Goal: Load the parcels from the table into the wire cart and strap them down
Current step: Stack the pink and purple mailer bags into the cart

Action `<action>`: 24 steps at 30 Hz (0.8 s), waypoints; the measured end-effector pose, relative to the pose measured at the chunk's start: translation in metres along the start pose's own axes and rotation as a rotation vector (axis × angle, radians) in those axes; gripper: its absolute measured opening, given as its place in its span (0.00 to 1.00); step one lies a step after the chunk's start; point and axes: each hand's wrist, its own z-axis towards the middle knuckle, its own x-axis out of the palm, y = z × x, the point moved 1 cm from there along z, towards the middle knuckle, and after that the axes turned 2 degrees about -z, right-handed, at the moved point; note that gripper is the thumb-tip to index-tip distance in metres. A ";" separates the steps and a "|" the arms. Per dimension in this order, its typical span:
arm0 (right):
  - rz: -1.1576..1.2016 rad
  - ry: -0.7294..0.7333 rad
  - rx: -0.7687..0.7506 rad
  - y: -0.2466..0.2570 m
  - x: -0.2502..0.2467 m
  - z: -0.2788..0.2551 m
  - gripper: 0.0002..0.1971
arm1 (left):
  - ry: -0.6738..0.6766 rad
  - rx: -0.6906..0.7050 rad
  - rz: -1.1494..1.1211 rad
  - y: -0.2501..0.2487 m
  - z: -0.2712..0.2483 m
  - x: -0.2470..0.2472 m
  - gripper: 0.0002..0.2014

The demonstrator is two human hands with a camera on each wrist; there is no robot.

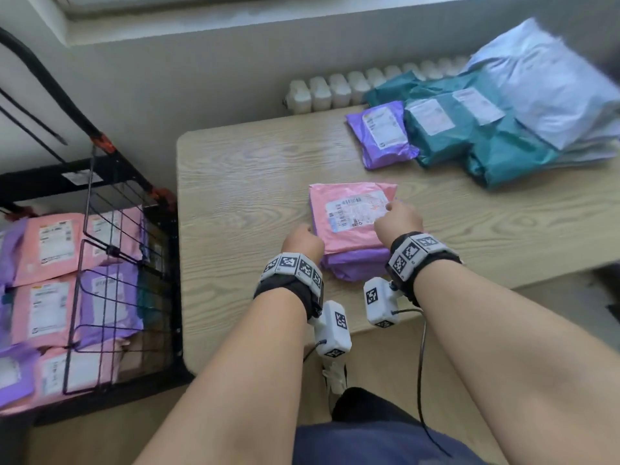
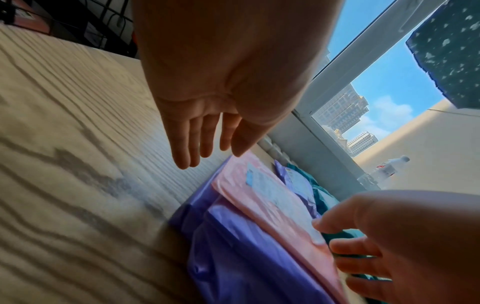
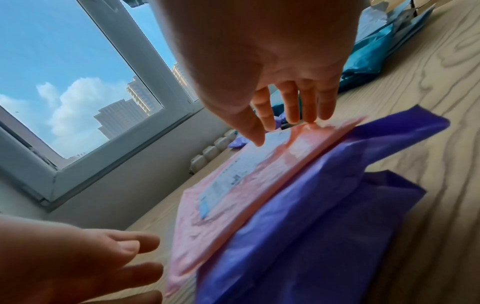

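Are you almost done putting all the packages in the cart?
Partway. The wire cart already holds many pink and purple parcels. Both hands, left hand and right hand, reach open for the pink parcel stacked on a purple parcel. The far pile remains, and no strapping shows yet.

Left hand (image 1: 302, 242) and right hand (image 1: 399, 220) reach forward; fingers extended, loosely spread.
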 end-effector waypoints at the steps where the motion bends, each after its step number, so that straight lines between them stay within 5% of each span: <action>1: -0.014 0.003 0.013 -0.004 -0.001 0.005 0.24 | -0.014 -0.007 -0.009 -0.002 0.001 0.006 0.20; 14: 0.050 0.133 0.015 0.000 -0.012 0.027 0.25 | -0.235 -0.053 -0.210 -0.012 0.016 0.020 0.14; 24: 0.121 0.078 -0.219 0.088 0.006 -0.009 0.28 | -0.506 -0.071 -0.452 0.033 -0.002 -0.067 0.14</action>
